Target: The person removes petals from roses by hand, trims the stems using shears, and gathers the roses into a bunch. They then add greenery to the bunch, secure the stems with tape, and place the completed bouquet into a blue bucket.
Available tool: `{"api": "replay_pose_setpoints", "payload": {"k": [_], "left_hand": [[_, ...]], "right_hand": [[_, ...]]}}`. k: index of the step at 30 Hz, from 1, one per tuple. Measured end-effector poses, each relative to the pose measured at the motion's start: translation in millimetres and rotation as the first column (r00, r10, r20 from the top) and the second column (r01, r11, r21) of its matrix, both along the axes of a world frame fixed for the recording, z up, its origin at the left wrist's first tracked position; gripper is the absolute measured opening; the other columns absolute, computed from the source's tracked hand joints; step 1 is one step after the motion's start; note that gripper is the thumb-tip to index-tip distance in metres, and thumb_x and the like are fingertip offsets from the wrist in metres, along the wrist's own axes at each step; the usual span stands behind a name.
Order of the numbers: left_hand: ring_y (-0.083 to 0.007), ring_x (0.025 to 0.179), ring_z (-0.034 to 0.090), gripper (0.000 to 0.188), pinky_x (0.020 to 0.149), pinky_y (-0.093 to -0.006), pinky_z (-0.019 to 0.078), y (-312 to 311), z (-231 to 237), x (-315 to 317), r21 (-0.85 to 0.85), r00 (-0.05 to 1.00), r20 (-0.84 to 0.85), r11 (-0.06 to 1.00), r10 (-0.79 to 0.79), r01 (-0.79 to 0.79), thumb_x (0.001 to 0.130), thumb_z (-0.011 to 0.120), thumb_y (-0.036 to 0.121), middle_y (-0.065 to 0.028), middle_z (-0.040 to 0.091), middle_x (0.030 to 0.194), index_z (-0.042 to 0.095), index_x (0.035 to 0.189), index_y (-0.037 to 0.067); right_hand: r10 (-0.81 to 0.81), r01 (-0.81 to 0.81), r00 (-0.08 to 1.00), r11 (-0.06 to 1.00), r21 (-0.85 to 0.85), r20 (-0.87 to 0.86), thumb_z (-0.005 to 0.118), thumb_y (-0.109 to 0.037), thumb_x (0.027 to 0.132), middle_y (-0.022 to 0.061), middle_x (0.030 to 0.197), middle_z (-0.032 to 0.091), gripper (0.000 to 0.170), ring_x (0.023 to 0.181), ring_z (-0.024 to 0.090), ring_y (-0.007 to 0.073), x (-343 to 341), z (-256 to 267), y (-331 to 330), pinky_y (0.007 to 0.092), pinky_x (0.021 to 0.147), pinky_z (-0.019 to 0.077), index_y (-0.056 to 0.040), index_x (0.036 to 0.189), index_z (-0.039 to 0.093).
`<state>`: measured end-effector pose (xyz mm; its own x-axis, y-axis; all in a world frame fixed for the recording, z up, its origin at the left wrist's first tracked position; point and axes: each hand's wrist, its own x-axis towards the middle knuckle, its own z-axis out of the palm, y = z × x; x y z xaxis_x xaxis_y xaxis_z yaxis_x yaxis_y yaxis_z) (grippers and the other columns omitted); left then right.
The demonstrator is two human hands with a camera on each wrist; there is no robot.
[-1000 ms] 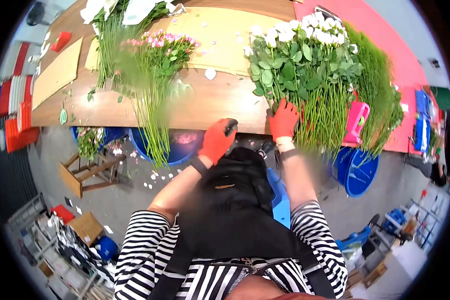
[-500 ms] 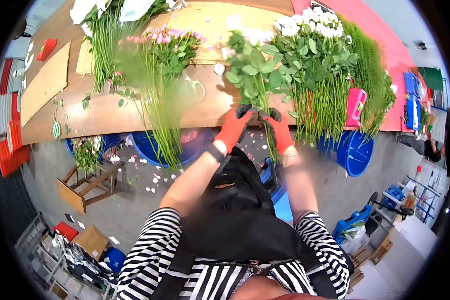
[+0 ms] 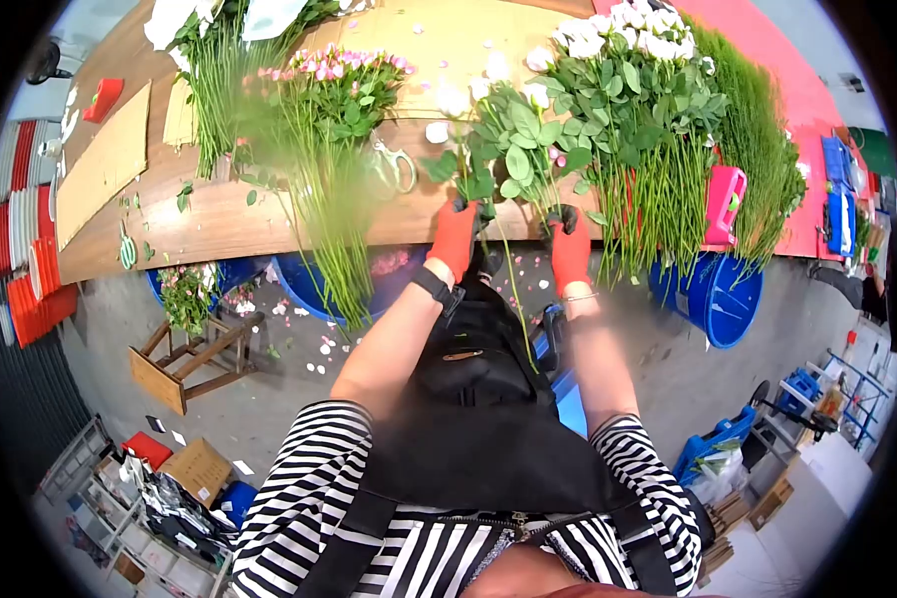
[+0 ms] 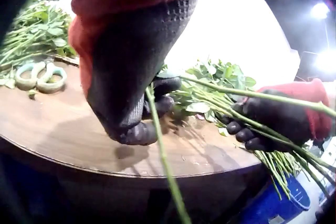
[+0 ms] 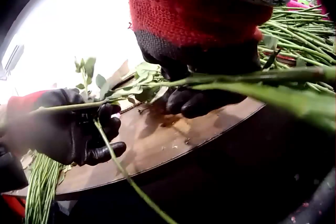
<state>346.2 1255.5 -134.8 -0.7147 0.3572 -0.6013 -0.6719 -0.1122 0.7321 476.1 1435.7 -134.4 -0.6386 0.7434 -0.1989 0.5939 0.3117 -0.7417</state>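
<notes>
My left hand (image 3: 455, 239), in a red glove with black palm, pinches a single rose stem (image 4: 164, 155) that slants down past the table edge. Its white bloom (image 3: 453, 102) is above the table. Several rose stems (image 4: 262, 129) are gripped by my gloved right hand (image 3: 570, 251), level with the left and a short way to its right. Leaves (image 3: 521, 149) and pale blooms spread above the right hand. To the right lies a thick bunch of white roses (image 3: 633, 95), stems toward me. Left of my hands are scissors (image 3: 399, 167) with pale handles.
Pink roses (image 3: 339, 85) lie left on the wooden table (image 3: 239, 224), stems overhanging its front edge. Feathery greenery (image 3: 757, 140) and a pink object (image 3: 725, 204) are at the right. Blue tubs (image 3: 713, 299) stand below. A wooden stool (image 3: 184, 364) is on the floor at left.
My right hand has taken roses from beside the white bunch, and both hands met at the stems. Now they are apart, the left with one stem, the right with several.
</notes>
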Motion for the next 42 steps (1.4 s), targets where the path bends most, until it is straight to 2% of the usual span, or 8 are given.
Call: {"api": "replay_pose_setpoints", "payload": {"k": [5, 8, 12, 16, 20, 31, 38, 42], "left_hand": [[-0.0171, 0.071, 0.063, 0.017, 0.068, -0.0324, 0.0567, 5.6, 22.6, -7.2, 0.207, 0.980, 0.122, 0.962, 0.157, -0.180, 0.099, 0.054, 0.012, -0.0037, 0.062, 0.086, 0.058, 0.115, 0.006], [-0.0132, 0.066, 0.058, 0.017, 0.057, -0.0276, 0.0498, 2.6, 11.3, -13.7, 0.014, 0.981, 0.066, 0.983, 0.182, -0.183, 0.098, 0.055, 0.013, -0.0032, 0.062, 0.087, 0.058, 0.114, 0.008], [-0.0080, 0.058, 0.051, 0.020, 0.045, -0.0215, 0.0369, -9.6, 27.2, -23.8, 0.449, 0.958, 0.285, 0.879, 0.028, -0.159, 0.098, 0.060, 0.024, 0.0013, 0.061, 0.080, 0.065, 0.109, 0.009], [-0.0051, 0.065, 0.052, 0.026, 0.049, -0.0179, 0.0350, 9.9, 45.1, -17.5, 0.347, 0.917, 0.388, 0.907, 0.095, -0.240, 0.101, 0.054, 0.031, 0.0029, 0.064, 0.090, 0.063, 0.117, 0.012], [-0.0053, 0.064, 0.052, 0.027, 0.050, -0.0198, 0.0352, 17.1, 25.2, -11.4, 0.363, 0.918, 0.379, 0.892, 0.121, -0.268, 0.101, 0.054, 0.036, 0.0030, 0.064, 0.089, 0.064, 0.113, 0.014], [-0.0135, 0.054, 0.048, 0.017, 0.050, -0.0297, 0.0387, 20.1, 6.4, -10.2, -0.114, 0.935, 0.290, 0.978, 0.201, -0.175, 0.088, 0.069, 0.027, 0.0002, 0.056, 0.071, 0.064, 0.095, 0.013], [-0.0172, 0.060, 0.057, 0.025, 0.052, -0.0325, 0.0448, 27.3, -19.0, 5.1, -0.073, 0.937, 0.195, 0.957, 0.291, -0.282, 0.092, 0.065, 0.034, -0.0044, 0.059, 0.072, 0.065, 0.097, 0.010], [-0.0180, 0.061, 0.060, 0.035, 0.052, -0.0330, 0.0470, 18.5, 4.1, 1.6, 0.028, 0.892, 0.340, 0.944, 0.299, -0.328, 0.096, 0.058, 0.042, -0.0056, 0.063, 0.075, 0.065, 0.098, 0.008]], "right_hand": [[0.011, 0.054, 0.988, 0.908, 0.415, -0.153, 0.062, -0.006, 0.088, 0.0143, 0.102, 0.068, 0.036, 0.096, 0.064, 0.0230, -16.9, 54.5, 0.8, 0.0314, 0.091, 0.0477, 0.0019, 0.122, 0.059], [0.003, 0.005, 0.998, 0.990, 0.142, -0.056, 0.066, -0.012, 0.087, 0.0194, 0.124, 0.064, 0.043, 0.116, 0.061, 0.0341, -18.5, 81.7, 9.7, 0.0404, 0.097, 0.0467, 0.0017, 0.127, 0.056], [0.005, -0.055, 0.956, 0.985, -0.164, -0.292, 0.062, -0.008, 0.088, 0.0060, 0.086, 0.066, 0.022, 0.073, 0.061, 0.0132, -11.5, 66.5, 15.2, 0.0259, 0.066, 0.0475, -0.0022, 0.109, 0.062], [-0.134, -0.065, 0.963, 0.726, -0.684, -0.234, 0.059, -0.010, 0.090, 0.0027, 0.078, 0.064, 0.012, 0.060, 0.056, 0.0075, -14.9, 107.7, -18.7, 0.0218, 0.049, 0.0406, -0.0053, 0.101, 0.061], [-0.155, 0.012, 0.979, 0.702, -0.712, -0.136, 0.058, -0.007, 0.089, 0.0024, 0.072, 0.058, 0.011, 0.052, 0.048, 0.0066, -6.0, 84.6, -46.1, 0.0232, 0.045, 0.0349, -0.0063, 0.100, 0.060], [-0.106, -0.056, 0.960, 0.835, -0.547, -0.260, 0.068, -0.012, 0.088, 0.0079, 0.096, 0.069, 0.030, 0.082, 0.063, 0.0149, -0.3, 58.0, -44.9, 0.0293, 0.071, 0.0499, 0.0001, 0.115, 0.063], [0.326, -0.313, 0.945, 0.913, 0.262, -0.006, 0.070, -0.019, 0.086, 0.0192, 0.109, 0.068, 0.037, 0.098, 0.065, 0.0372, -47.3, 97.9, -68.9, 0.0411, 0.082, 0.0521, -0.0035, 0.118, 0.063], [0.425, -0.481, 0.874, 0.825, 0.297, 0.236, 0.070, -0.021, 0.083, 0.0155, 0.096, 0.066, 0.035, 0.087, 0.065, 0.0369, -53.1, 98.5, -87.8, 0.0454, 0.074, 0.0517, -0.0086, 0.115, 0.062]]}}
